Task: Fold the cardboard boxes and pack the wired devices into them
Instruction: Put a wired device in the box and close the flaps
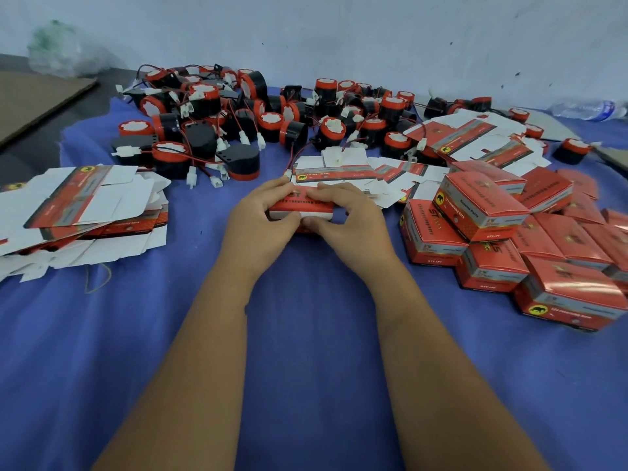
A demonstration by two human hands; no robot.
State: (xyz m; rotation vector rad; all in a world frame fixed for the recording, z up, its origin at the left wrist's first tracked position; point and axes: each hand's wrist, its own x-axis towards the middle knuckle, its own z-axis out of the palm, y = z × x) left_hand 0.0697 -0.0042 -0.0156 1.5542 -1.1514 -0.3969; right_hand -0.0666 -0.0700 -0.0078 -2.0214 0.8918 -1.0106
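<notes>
Head view: box point(300, 205) between both hands' grip.

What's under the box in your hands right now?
Under the box that both hands hold, only the blue cloth shows. Whether a device is inside is hidden.

Looks like a small hand-packing workshop, nothing fancy. Blue cloth point(306, 334) spread as the work surface, heap of black-and-red wired devices point(238, 124) at the back, flat unfolded cartons point(78, 205) stacked left, finished red boxes point(509, 239) piled right, bare pale wall point(339, 35) behind.
</notes>
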